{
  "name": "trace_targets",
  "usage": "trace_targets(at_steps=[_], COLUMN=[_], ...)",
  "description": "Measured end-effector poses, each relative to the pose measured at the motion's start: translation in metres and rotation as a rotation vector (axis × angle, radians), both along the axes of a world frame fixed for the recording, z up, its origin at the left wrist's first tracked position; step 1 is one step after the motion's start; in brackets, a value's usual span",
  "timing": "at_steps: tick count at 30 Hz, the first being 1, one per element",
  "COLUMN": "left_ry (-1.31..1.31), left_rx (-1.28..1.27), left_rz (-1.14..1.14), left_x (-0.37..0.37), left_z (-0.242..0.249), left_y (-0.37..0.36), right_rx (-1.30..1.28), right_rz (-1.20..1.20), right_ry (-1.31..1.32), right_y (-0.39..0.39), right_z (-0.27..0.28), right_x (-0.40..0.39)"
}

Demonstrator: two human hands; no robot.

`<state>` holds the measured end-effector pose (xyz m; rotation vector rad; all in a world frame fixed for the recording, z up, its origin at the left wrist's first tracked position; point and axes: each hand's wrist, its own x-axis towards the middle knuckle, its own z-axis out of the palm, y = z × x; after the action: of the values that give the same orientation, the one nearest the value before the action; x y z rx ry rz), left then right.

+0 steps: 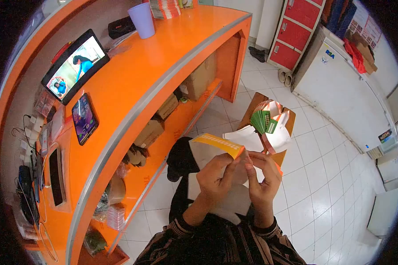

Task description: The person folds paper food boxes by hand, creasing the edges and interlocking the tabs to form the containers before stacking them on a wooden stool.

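Observation:
A yellow-and-orange printed paper strip (219,145) is held up in front of me, its free end pointing left. My left hand (216,177) pinches it near its right end. Close beside it, my right hand (264,176) has thumb and fingers pressed together at the same end of the strip. A bit of orange shows beyond the right fingers. White paper (223,201) lies over my lap below both hands. Just ahead, a wooden bench (292,128) carries fanned green cards (264,121) and loose white sheets (278,140).
To the left curves an orange counter (181,42) with a tablet (85,118), a lit screen (76,66) and a purple cup (142,21). Cardboard boxes (149,132) sit on its lower shelf. Red lockers (293,33) and a white freezer (340,88) stand beyond the tiled floor.

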<state>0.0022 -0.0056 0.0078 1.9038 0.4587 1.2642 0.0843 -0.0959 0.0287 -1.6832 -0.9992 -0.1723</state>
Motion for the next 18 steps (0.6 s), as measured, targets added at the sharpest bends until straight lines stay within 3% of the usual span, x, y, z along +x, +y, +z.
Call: trace_targets(at_steps=[5,7,11,15,18], left_ry=[-0.001,-0.031,-0.013,-0.065,-0.068], left_rx=[0.080,0.223,0.253,-0.106,-0.141], left_rz=[0.084,0.123,0.084,-0.031,-0.070], left_x=[-0.004,-0.004,-0.005,-0.003,-0.005], left_z=[0.000,0.000,-0.008,-0.007,0.003], left_y=[0.004,0.010,0.016,0.001,0.001], right_rx=[-0.035,-0.004,0.036,-0.062,-0.128], right_rz=[0.018,0.006,0.031,0.082,0.124], right_ry=[0.123,0.104,0.105,0.004,-0.105], right_y=[-0.006,-0.009,-0.012,0.001,0.001], right_z=[0.006,0.000,0.005,0.014,-0.006], right_x=[-0.001,0.006,0.007,-0.007,0.003])
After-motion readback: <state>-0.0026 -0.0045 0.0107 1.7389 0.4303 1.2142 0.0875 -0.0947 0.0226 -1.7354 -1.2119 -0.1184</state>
